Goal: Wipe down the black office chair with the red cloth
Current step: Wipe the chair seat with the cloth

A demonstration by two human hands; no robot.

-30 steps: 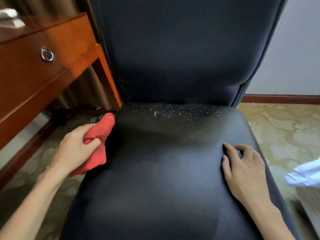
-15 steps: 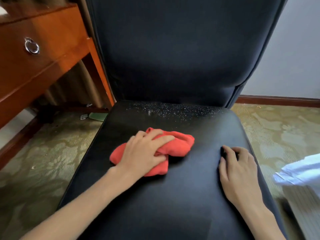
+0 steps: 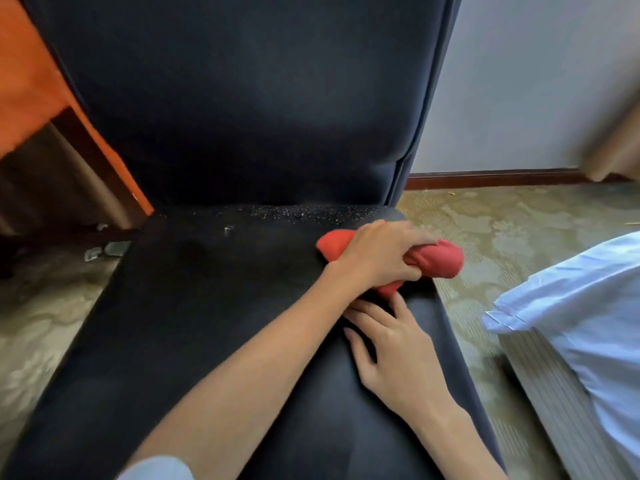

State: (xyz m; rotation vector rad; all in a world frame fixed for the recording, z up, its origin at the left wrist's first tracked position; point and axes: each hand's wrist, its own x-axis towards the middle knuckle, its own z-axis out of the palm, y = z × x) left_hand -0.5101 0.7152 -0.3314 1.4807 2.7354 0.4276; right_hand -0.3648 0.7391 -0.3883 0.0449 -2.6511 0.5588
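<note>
The black office chair (image 3: 207, 323) fills the middle of the view, its tall backrest upright behind the seat. My left hand (image 3: 377, 254) reaches across the seat and grips the bunched red cloth (image 3: 440, 258) at the seat's right rear edge, where part of the cloth hangs past the rim. My right hand (image 3: 391, 344) rests flat on the seat just in front of the cloth, fingers spread, under my left forearm. A band of pale specks (image 3: 311, 213) lies along the back of the seat.
A wooden desk (image 3: 31, 81) stands at the left, close to the chair's backrest. White bedding (image 3: 581, 313) juts in at the right. Patterned carpet (image 3: 502, 230) surrounds the chair, with small scraps of litter (image 3: 104, 251) on the floor at the left.
My left hand has swept the red cloth from the seat's left edge across the middle to its right rear edge. My right hand stayed on the seat. The view has turned right.
</note>
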